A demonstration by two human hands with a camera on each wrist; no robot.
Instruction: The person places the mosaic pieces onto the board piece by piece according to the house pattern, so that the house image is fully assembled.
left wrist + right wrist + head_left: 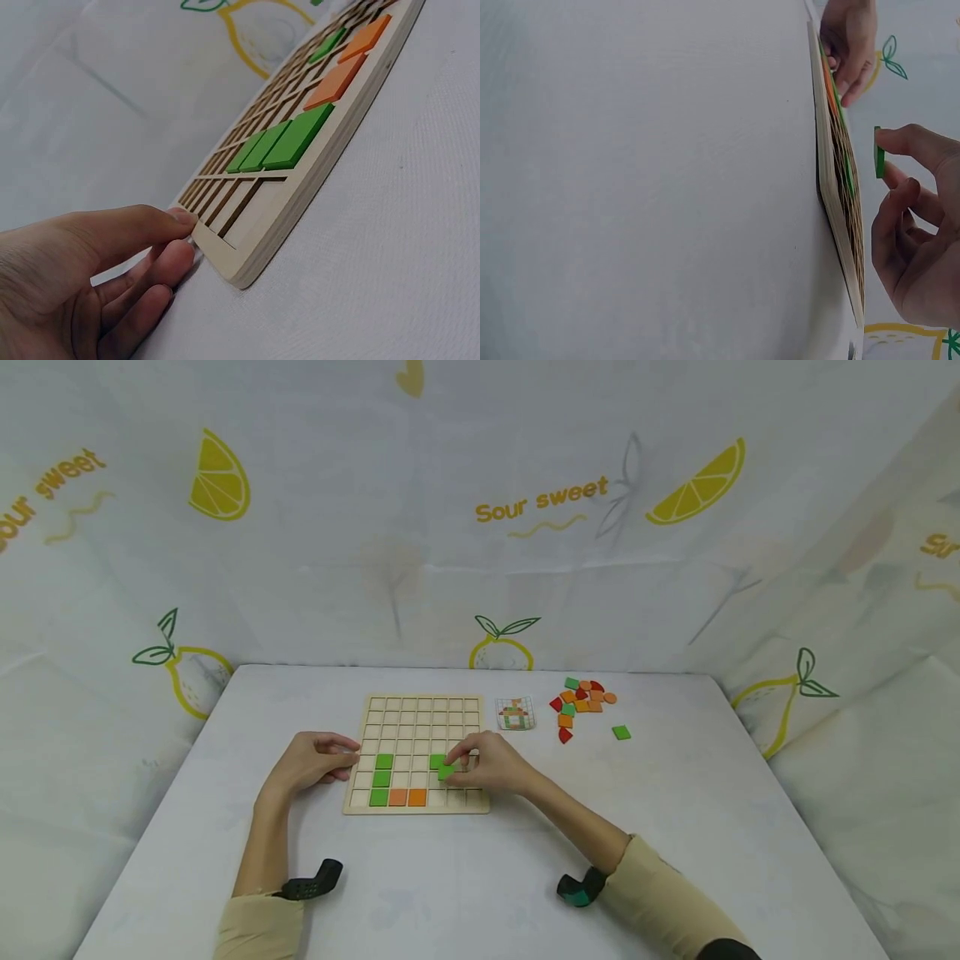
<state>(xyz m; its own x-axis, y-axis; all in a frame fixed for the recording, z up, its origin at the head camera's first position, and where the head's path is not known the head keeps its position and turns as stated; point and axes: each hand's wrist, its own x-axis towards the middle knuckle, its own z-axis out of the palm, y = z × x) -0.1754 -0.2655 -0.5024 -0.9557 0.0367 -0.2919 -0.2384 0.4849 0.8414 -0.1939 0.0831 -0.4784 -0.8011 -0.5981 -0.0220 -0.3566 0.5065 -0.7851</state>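
A wooden grid board (422, 710) lies on the table. In its lower left cells sit several green square tiles (381, 779) in a column, with two orange tiles (407, 797) beside the lowest. Another green tile (437, 762) lies in the grid to the right. My left hand (318, 758) is at the board's left edge; in the left wrist view its thumb presses on the rim and the curled fingers lie against the side. Between thumb and index finger, my right hand (491, 764) pinches a green square tile (879, 152), raised above the board.
Right of the board lies a small pattern card (515, 713). Farther right is a loose cluster of orange, red and green pieces (582, 702), with a single green tile (621, 732) apart from it. A printed white cloth (442, 593) hangs behind the table.
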